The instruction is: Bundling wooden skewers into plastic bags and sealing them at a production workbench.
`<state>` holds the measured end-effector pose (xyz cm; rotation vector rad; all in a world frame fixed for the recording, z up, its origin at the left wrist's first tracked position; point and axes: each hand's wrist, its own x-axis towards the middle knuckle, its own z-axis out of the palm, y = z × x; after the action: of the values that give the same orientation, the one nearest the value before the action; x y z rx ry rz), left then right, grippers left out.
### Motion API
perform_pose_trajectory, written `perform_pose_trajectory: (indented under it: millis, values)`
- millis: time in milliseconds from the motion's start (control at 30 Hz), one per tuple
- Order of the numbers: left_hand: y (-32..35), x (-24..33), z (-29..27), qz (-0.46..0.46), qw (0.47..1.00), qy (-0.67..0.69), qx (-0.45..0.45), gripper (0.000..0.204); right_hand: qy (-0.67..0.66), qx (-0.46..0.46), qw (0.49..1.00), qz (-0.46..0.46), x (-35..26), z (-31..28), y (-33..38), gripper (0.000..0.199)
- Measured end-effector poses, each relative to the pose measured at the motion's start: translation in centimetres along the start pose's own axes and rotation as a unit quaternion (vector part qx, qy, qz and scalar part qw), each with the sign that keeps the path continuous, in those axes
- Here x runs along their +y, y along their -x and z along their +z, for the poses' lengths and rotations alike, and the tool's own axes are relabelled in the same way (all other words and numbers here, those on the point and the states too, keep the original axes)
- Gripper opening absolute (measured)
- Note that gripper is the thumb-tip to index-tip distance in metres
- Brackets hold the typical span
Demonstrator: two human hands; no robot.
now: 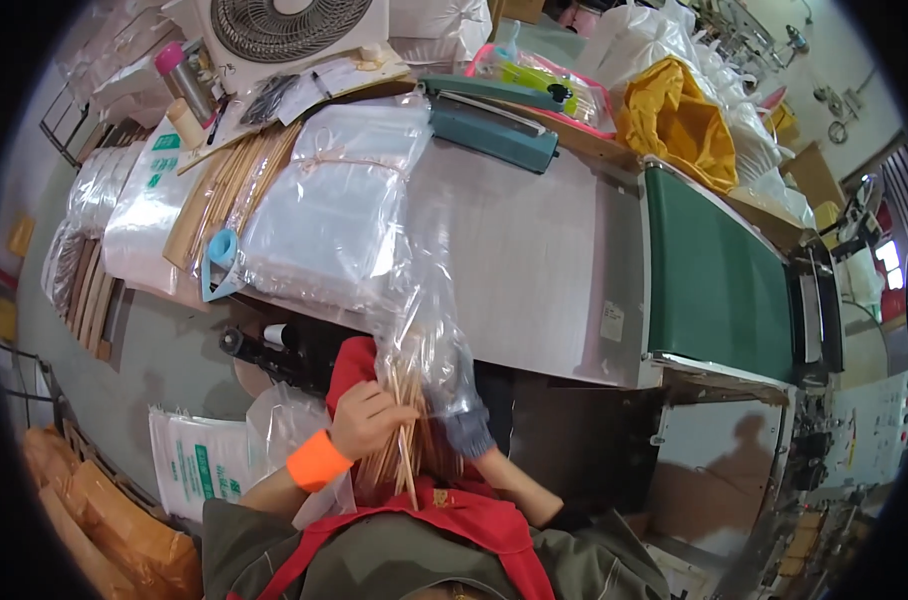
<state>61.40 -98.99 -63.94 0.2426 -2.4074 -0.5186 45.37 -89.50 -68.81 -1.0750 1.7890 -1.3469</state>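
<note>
Facing a grey tabletop, green belt butted up to its right end. Stack of clear bags lies flat on the left part, thin tie across it; probably parked there for easy reach. Teal bar-shaped device sits toward the back edge, likely out of the hands' way. Crumpled clear plastic runs from beside the stack over the front edge to my lap; can't tell if it's joined to the stack.

Thin wooden sticks sit in a loose bundle over my red apron, upper part in or behind the plastic. Left hand: grip closed round the sticks, presumably so they don't splay. Right hand, grey knit cuff at the wrist, is at the plastic beside the bundle; film hides the fingers, can't tell how that grip stands.

Writing: white bags low on my left carry green print. Pale sticker on the tabletop's right, too small to read. Small yellow mark on the apron, also unreadable.
</note>
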Motion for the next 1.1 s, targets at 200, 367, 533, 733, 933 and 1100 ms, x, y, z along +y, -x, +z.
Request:
perform_pose_trajectory:
  millis: [200, 367, 533, 733, 933, 1100]
  values:
    - [3.1, 1.8, 2.2, -0.391, 0.879, 0.227, 0.151, 0.043, 0.105, -0.071, 0.991, 0.039, 4.5, -7.1, 8.2, 0.06]
    - [-2.6, -2.1, 7.9, -0.457, 0.757, 0.355, 0.304, 0.017, 0.245, 0.122, 0.943, -0.188, 3.4, -4.2, 1.3, 0.043]
    - [5.9, -2.2, 3.7, -0.084, 0.995, 0.05, 0.022, 0.012, 0.46, -0.086, 0.858, -0.212, 7.8, -5.4, 6.4, 0.019]
    - [4.9, 1.1, 0.1, -0.083, 0.971, 0.19, -0.119, 0.014, 0.172, -0.166, 0.941, -0.241, 5.1, -6.0, 7.5, 0.017]
    - [-17.7, 3.9, -12.5, -0.109, 0.903, 0.407, 0.083, 0.019, -0.299, -0.048, 0.936, -0.178, -18.0, -14.4, -2.6, 0.015]
    - [-22.7, 3.3, -16.7, 0.106, 0.985, 0.135, 0.004, 0.014, 0.066, -0.052, 0.893, -0.442, -22.8, -17.0, -6.8, 0.018]
